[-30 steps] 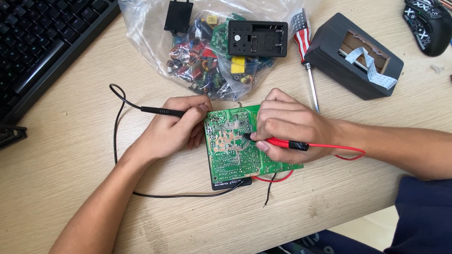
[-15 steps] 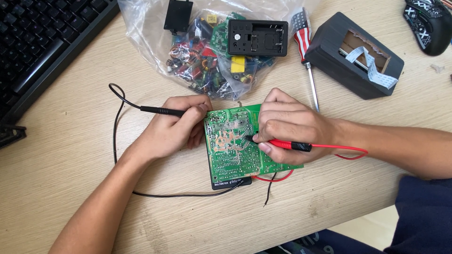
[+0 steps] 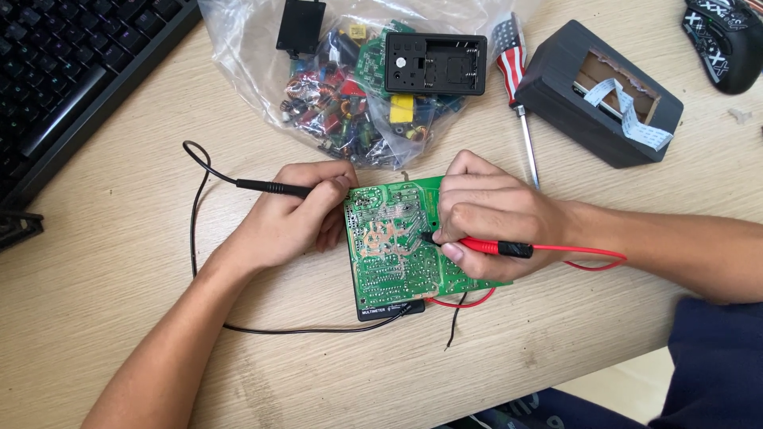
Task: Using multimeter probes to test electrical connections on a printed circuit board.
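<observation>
The left hand point(image 3: 290, 214) is curling shut around a slim black plastic test probe point(image 3: 274, 188), pinching it like a pen with the tip meeting the left edge of a green rectangular circuit board point(image 3: 393, 254). The right hand point(image 3: 493, 214) is closing its fingers on a red plastic test probe point(image 3: 497, 248), its point touching the solder side near the board's middle. The board is lying flat between both hands, resting on a black meter body (only a strip with a small white label is showing under the near edge). A thin black lead point(image 3: 195, 238) is looping out left of the left hand, and a red lead point(image 3: 592, 254) is curving beside the right wrist.

Bare pale wood-grain table point(image 3: 119, 318) is lying open near the left forearm; the table edge is running close below the right forearm. Beyond the knuckles, a crinkled clear plastic bag of small coloured parts point(image 3: 342, 103) is lying, with a black boxy holder point(image 3: 435, 63) on top. Past the right hand, a striped-handled screwdriver point(image 3: 513, 71) and a dark grey block point(image 3: 604, 91) are lying.
</observation>
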